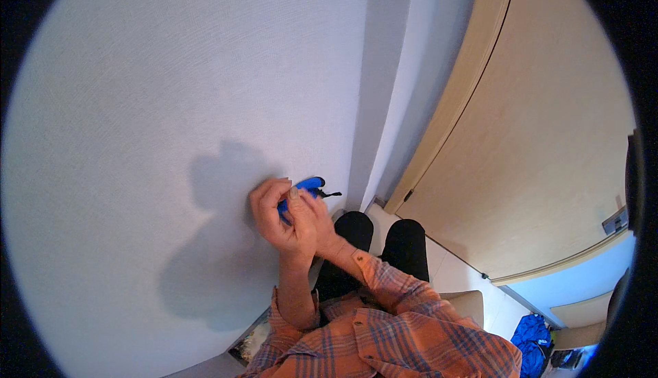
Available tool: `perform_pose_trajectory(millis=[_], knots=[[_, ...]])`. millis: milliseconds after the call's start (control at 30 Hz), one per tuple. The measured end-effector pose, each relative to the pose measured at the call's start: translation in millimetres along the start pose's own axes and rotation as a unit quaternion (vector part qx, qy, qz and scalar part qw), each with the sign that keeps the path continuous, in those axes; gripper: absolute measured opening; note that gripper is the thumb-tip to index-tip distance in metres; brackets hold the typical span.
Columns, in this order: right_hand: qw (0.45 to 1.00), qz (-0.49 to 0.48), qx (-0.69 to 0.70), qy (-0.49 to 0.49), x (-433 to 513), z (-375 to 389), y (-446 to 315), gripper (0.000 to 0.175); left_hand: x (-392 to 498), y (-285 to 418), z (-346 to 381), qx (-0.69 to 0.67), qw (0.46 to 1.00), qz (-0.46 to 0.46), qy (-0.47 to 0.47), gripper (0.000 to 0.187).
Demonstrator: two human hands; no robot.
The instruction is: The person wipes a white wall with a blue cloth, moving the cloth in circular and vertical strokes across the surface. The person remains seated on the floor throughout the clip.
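In front of the wall, my left hand [277, 216] and my right hand [323, 222] are close together around a blue object [311, 183] with black parts. Its exact kind is hard to make out, since fingers cover most of it. A short black cord or strap [331, 194] sticks out to its right. The curled fingers and thumb of my left hand cross over it, and blue shows between them. My right hand grips it from the right side, partly behind my left thumb.
A pale textured wall [154, 69] stands close on the left, bearing the hands' shadow. To the right is a light wooden door [534, 131] with a metal handle plate [614, 221]. My knees in black trousers [406, 247] are below. Blue fabric [530, 342] lies at the lower right.
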State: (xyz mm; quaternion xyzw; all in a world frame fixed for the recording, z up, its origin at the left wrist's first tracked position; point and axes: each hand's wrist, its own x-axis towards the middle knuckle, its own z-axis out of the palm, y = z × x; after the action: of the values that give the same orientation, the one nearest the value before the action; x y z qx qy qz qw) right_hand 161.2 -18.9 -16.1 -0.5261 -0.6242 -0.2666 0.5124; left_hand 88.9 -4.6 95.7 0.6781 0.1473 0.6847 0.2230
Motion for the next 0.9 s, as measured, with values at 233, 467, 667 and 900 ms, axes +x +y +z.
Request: perform_pose_trajectory(millis=[233,467,667,900], knots=[[0.952,0.238,-0.019,0.191,106.4,-36.0,53.9,0.056,2.4,8.9,-5.3,-0.015,0.999,-0.028,0.032,0.007],[0.997,-0.065,0.015,0.028,10.9,1.9,3.6,0.048,-0.5,2.0,-8.1,0.007,0.999,-0.015,0.035,0.008],[0.993,0.016,-0.081,0.081,45.2,-14.3,37.2,0.046,-3.4,0.5,-14.9,-0.029,0.998,-0.032,0.049,0.007],[0.981,0.131,-0.062,0.131,77.8,-20.7,25.6,0.051,-0.7,4.7,-13.4,-0.009,0.999,-0.021,0.049,0.007]])
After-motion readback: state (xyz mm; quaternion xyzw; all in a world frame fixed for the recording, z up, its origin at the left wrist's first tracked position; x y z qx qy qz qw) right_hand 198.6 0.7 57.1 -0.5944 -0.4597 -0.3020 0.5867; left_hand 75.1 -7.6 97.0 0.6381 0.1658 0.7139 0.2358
